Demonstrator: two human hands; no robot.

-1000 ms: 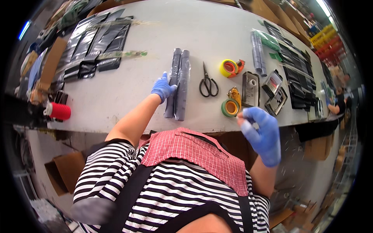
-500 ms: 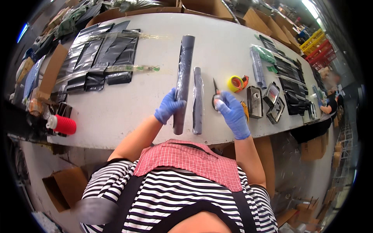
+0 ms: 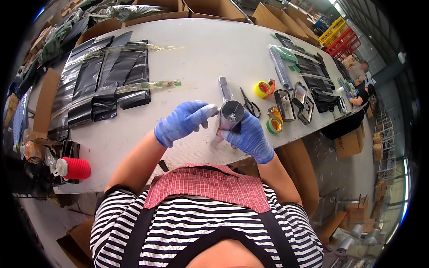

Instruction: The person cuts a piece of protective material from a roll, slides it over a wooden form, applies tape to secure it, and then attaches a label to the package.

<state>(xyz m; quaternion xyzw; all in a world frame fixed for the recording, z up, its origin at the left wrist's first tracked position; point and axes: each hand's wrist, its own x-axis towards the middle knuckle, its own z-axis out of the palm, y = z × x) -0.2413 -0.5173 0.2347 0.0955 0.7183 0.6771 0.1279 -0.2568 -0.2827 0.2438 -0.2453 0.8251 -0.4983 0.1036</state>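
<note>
A dark grey plastic film roll (image 3: 232, 112) is tipped up on end, its round end facing me. My right hand (image 3: 250, 139), in a blue glove, is closed around the roll's side. Beside it, my left hand (image 3: 184, 123), also gloved in blue, has a finger stretched out to the roll's rim and the others loosely bent. Nothing shows in that hand. Whether the fingertip touches the roll, I cannot tell. A thinner wrapped roll (image 3: 225, 88) lies on the table behind, partly hidden. Black-handled scissors (image 3: 251, 105) lie to the right of my right hand.
On the white table (image 3: 187, 58), black plastic packs (image 3: 107, 76) are taped at left. At right sit yellow tape (image 3: 262, 89), a tape dispenser (image 3: 275, 120), small metal boxes (image 3: 284, 105) and more black packs (image 3: 313, 67). A red-wrapped bottle (image 3: 76, 168) stands front left. A co-worker (image 3: 359, 96) is far right.
The large roll has been swung from lying along the table to end-on toward me. It has passed from my left hand to my right, which has left the scissors.
</note>
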